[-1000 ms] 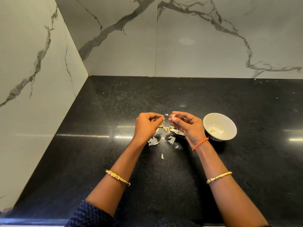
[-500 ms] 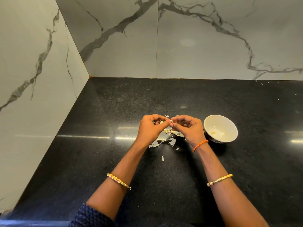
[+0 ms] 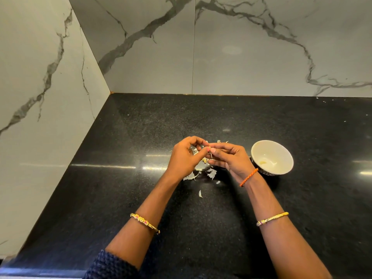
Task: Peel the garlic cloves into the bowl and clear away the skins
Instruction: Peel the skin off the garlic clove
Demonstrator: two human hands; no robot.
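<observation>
Meeting over a black speckled stone counter (image 3: 120, 198), the left hand (image 3: 184, 158) and the right hand (image 3: 231, 160) pinch a small pale garlic clove (image 3: 209, 153) between their fingertips, the fingers of both curled in around it. Most of the clove is hidden by the fingers, so how much skin it still wears cannot be told.

Thin, papery skins (image 3: 201, 174) lie scattered on the counter under and just in front of the hands, curled and ragged at the edges; one loose flake (image 3: 200, 193) sits a little nearer the person. A few more scraps (image 3: 221, 141) show just behind the fingers.

Just right of the right hand stands a round bowl (image 3: 281, 150), smooth and cream inside, dark and patterned outside, with a peeled clove (image 3: 263, 162) lying on its bottom.

The walls (image 3: 241, 47) are glossy white marble-look tiles with grey veins. Gold bangles ring both forearms, a braided orange thread (image 3: 248, 177) circles the right wrist, and a dark knitted sleeve (image 3: 108, 266) covers the left upper arm. No writing is legible anywhere.
</observation>
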